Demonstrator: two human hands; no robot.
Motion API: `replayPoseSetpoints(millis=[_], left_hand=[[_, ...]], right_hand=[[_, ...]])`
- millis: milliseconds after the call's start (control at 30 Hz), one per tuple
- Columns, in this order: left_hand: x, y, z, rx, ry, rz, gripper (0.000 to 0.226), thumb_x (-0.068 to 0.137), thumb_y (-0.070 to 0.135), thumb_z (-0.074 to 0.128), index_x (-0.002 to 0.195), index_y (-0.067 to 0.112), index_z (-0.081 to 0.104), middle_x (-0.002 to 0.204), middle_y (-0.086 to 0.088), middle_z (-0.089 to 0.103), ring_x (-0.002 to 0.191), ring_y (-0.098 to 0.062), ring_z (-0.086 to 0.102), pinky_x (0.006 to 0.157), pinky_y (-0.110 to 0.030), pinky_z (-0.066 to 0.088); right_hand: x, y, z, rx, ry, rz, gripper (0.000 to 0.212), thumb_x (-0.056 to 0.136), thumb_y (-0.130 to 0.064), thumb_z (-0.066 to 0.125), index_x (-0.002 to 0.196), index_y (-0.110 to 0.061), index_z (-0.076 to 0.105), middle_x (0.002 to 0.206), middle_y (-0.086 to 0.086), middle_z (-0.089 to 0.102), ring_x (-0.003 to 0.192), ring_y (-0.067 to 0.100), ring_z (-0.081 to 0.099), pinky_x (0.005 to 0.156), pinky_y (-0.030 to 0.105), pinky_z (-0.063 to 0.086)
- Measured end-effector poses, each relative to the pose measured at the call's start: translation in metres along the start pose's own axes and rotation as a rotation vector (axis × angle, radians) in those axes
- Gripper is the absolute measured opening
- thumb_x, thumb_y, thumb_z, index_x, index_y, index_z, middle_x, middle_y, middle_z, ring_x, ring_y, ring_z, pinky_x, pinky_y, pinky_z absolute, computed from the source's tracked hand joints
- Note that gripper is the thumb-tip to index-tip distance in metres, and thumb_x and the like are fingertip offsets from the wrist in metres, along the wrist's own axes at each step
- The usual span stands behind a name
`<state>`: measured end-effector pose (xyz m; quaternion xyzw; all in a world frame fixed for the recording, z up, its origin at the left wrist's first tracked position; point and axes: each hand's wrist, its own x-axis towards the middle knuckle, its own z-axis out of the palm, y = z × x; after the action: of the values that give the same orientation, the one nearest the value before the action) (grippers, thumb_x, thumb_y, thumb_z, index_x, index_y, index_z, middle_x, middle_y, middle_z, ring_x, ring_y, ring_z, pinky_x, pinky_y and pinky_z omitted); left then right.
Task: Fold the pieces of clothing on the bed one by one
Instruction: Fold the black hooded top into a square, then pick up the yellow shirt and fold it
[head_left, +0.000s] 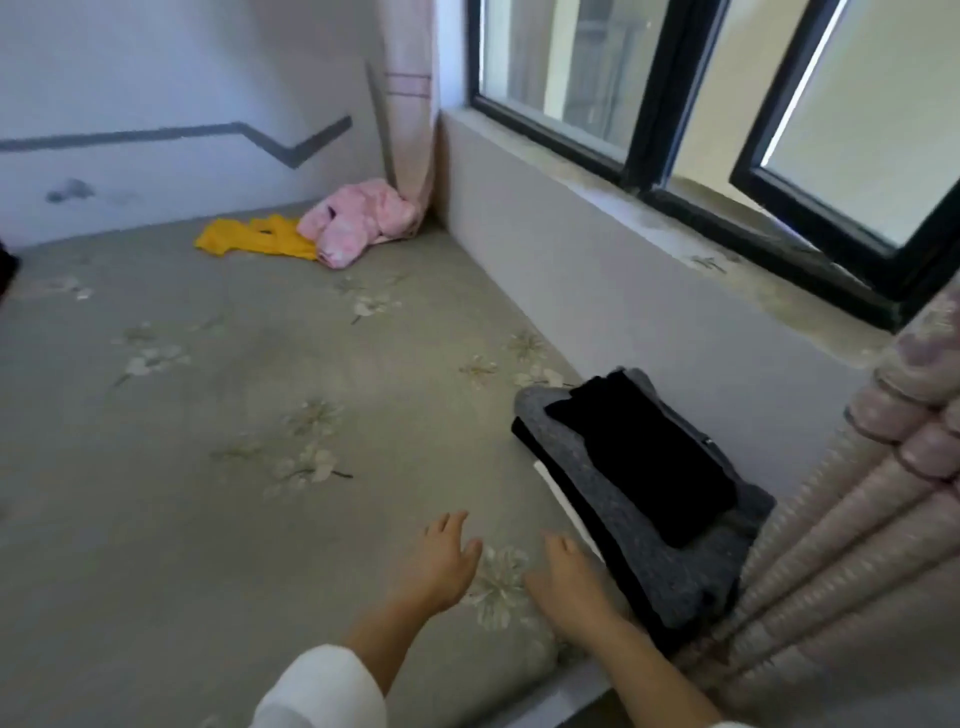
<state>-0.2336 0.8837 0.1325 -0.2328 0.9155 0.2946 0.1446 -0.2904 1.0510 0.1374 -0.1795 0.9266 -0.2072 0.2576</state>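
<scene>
A stack of folded clothes (649, 519), grey with a black piece on top, lies at the bed's right edge by the wall. In the far corner lie a crumpled pink garment (358, 221) and a yellow garment (254, 239) beside it. My left hand (441, 561) and my right hand (569, 582) hover low over the grey flowered sheet (208, 441) near the front edge, fingers straight and holding nothing. My right hand is just left of the folded stack.
A low wall with a window sill (701, 228) runs along the bed's right side. A pleated pink curtain (857, 519) hangs at the right front, another curtain (410, 130) in the far corner. Something dark (6, 270) shows at the left edge.
</scene>
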Motion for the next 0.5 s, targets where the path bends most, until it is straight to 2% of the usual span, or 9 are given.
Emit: replayPoseSetpoints(millis=[100,267,500], left_hand=[[-0.066,-0.06,-0.02,-0.031,0.067,-0.156,0.054,0.101,0.04,0.032,0.15,0.018,0.023,0.155,-0.006,0.029,0.14,-0.024,0.029,0.111,-0.033,0.024],[-0.165,-0.158,-0.056,-0.119,0.177,-0.364,0.054,0.1,0.039,0.036,0.148,0.019,0.027,0.15,-0.011,0.035,0.136,-0.03,0.033,0.109,-0.041,0.03],[-0.302,-0.303,-0.099,-0.232,0.346,-0.547,0.052,0.1,0.036,0.038,0.147,0.016,0.029,0.149,-0.013,0.037,0.136,-0.031,0.031,0.11,-0.039,0.03]], right_hand=[[-0.029,-0.057,0.042,0.035,-0.105,-0.151,0.055,0.093,-0.029,0.055,0.14,-0.009,0.034,0.145,0.011,0.034,0.131,0.025,0.038,0.106,0.03,0.034],[-0.077,-0.149,0.106,-0.054,-0.221,-0.314,0.062,0.094,-0.034,0.052,0.146,-0.011,0.028,0.15,0.008,0.029,0.135,0.024,0.035,0.109,0.032,0.03],[-0.14,-0.294,0.2,-0.18,-0.316,-0.53,0.061,0.094,-0.036,0.049,0.147,-0.014,0.027,0.15,0.008,0.032,0.134,0.026,0.037,0.106,0.035,0.033]])
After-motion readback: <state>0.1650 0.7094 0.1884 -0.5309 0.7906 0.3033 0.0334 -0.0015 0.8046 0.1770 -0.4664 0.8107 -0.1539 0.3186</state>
